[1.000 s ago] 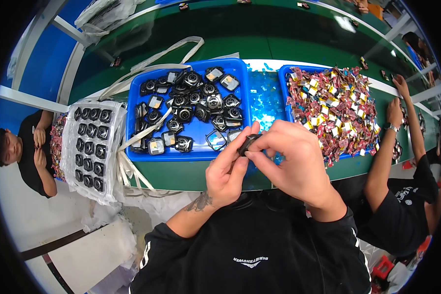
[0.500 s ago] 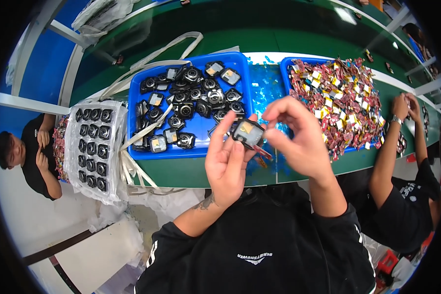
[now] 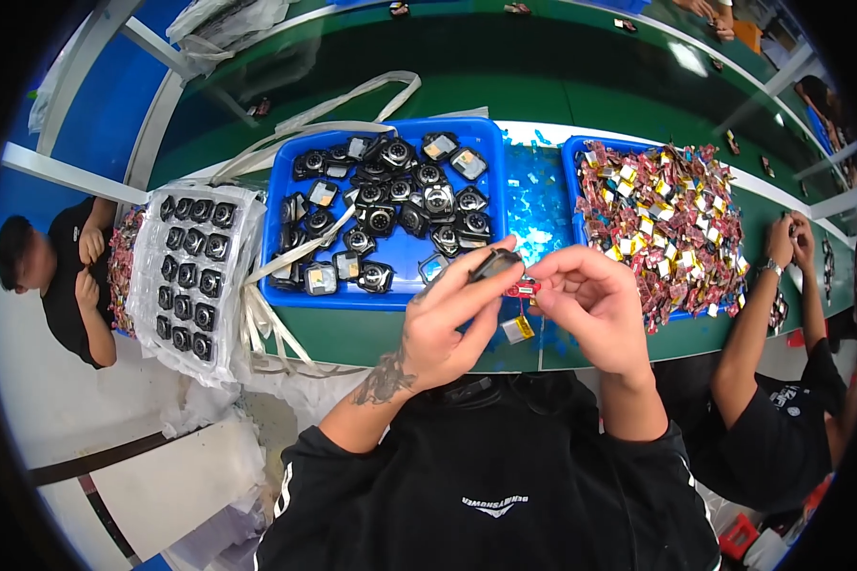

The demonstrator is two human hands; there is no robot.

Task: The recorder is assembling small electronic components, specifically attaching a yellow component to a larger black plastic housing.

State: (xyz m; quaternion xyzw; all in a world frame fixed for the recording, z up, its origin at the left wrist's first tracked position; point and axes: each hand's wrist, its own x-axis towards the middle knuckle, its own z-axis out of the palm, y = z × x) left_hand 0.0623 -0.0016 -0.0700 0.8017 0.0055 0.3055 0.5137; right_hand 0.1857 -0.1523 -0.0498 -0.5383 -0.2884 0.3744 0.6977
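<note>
My left hand (image 3: 448,324) holds a small black square device (image 3: 493,264) by its edges, just in front of the blue bin (image 3: 409,281). My right hand (image 3: 590,305) pinches a small red piece (image 3: 522,286) attached to that device, and a yellow tag (image 3: 517,328) dangles under it. Both hands hover above the green table's near edge (image 3: 352,343). The blue bin behind them holds several black round-faced devices (image 3: 390,205).
A second blue bin (image 3: 581,157) at right is heaped with small red and yellow packets (image 3: 662,214). A plastic-wrapped tray of black devices (image 3: 192,266) hangs off the table at left. White straps (image 3: 286,257) cross the bin. Seated people flank me on both sides.
My hands have spread apart and lifted slightly. The device that was cupped between both hands now sits in my left hand, with the red piece and yellow tag pulled out by my right.
</note>
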